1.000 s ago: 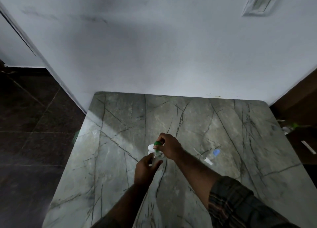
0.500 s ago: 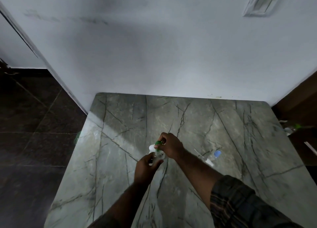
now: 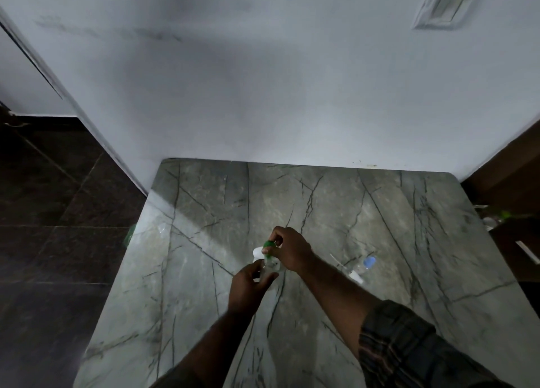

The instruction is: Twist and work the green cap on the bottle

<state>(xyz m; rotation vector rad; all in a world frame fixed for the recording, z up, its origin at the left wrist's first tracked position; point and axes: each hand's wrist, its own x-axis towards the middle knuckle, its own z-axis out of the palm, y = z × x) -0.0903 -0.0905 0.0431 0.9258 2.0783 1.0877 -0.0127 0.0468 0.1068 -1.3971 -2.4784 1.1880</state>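
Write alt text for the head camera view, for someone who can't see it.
Over a grey veined marble table, the left hand holds a small clear bottle while the right hand pinches its green cap. A blue-capped vial lies to the right.

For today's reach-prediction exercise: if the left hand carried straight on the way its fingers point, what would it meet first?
Probably the right hand, which pinches the green cap just beyond the clear bottle that the left hand grips; depth is uncertain.

Glossy marble table (image 3: 380, 227) (veined); clear plastic bottle (image 3: 270, 266).

Wall (image 3: 292, 95) blocks beyond (tabletop (image 3: 204, 300) open).
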